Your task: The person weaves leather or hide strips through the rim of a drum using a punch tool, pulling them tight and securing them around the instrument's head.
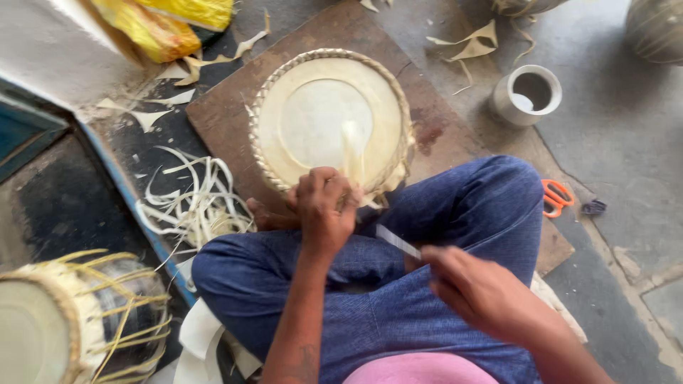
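A drum (67, 327) with pale lacing stands at the far left, low in the view. Beside it, toward the centre, a pile of loose strips (192, 203) lies on the dark floor, with yellow bags (160, 21) above.

At centre, a round drumhead (327, 117) with a braided rim rests on a brown board (228, 114), its near edge against the person's crossed legs in blue trousers. The left hand (324, 206) is closed over that near edge, fingers curled around a pale strap (352, 153) that rises from the rim across the skin.

The drumhead appears light and thin. The central skin likely flexes and could crease or puncture under point pressure; the braided rim appears stiff and is the sound place to grip. The strap looks pliable, and a pinch close to the rim should control it best.

The right hand (480, 291) is closed around the handle of a blade (398, 242), whose flat pale tip points toward the left hand. The hand is blurred.

To the right, a metal cup (526, 92) stands on the grey floor, and orange scissors (556, 198) lie near the knee.
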